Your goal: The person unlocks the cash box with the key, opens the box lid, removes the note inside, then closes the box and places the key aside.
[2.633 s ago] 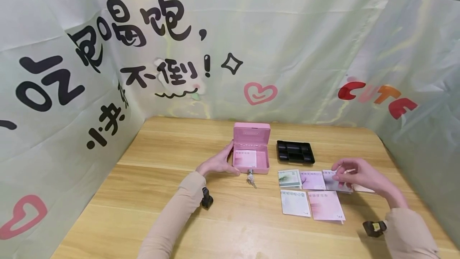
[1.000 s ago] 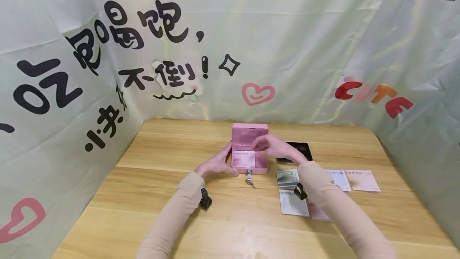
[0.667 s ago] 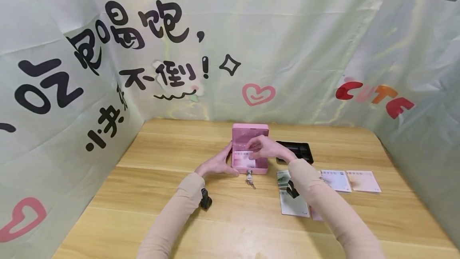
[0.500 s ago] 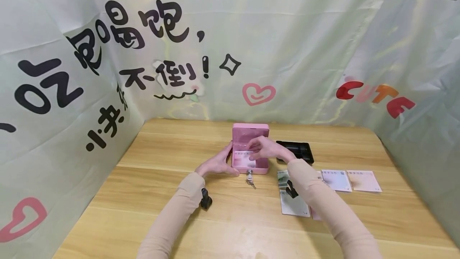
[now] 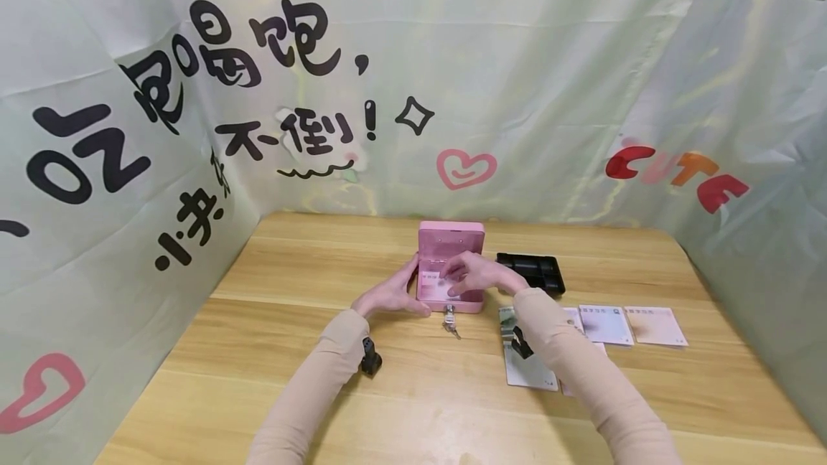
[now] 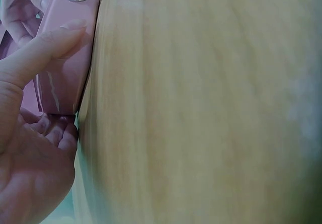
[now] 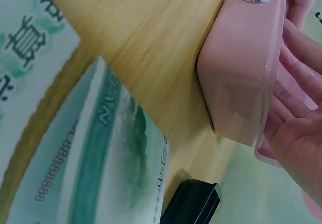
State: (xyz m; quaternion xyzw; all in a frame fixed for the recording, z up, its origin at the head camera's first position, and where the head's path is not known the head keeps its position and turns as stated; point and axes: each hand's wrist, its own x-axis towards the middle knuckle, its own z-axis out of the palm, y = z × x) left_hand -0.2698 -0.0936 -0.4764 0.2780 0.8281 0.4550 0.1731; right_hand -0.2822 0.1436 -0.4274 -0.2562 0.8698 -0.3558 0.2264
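A pink cash box (image 5: 465,305) stands with its lid raised and keys (image 5: 450,320) hanging from its front lock. Pink banknotes (image 5: 429,285) lie inside it. My left hand (image 5: 390,294) grips the box's left front corner; the left wrist view has its thumb (image 6: 55,42) on the front wall and its fingers against the side. My right hand (image 5: 474,273) reaches into the box from the right, curved fingers and thumb over the banknotes. The box wall hides its fingertips in the right wrist view, so whether they pinch a note is unclear.
Behind my right wrist lies a black compartment tray (image 5: 549,273). To the right of the box are several banknotes in two rows, including a blue one (image 5: 605,325) and an orange one (image 5: 657,325); my right sleeve covers some. Printed cloth (image 5: 362,192) hangs along the table's far edge.
My right hand came from over the banknotes on the right into the cash box, then shifted slightly left and down over the notes inside. My left hand has stayed on the box.
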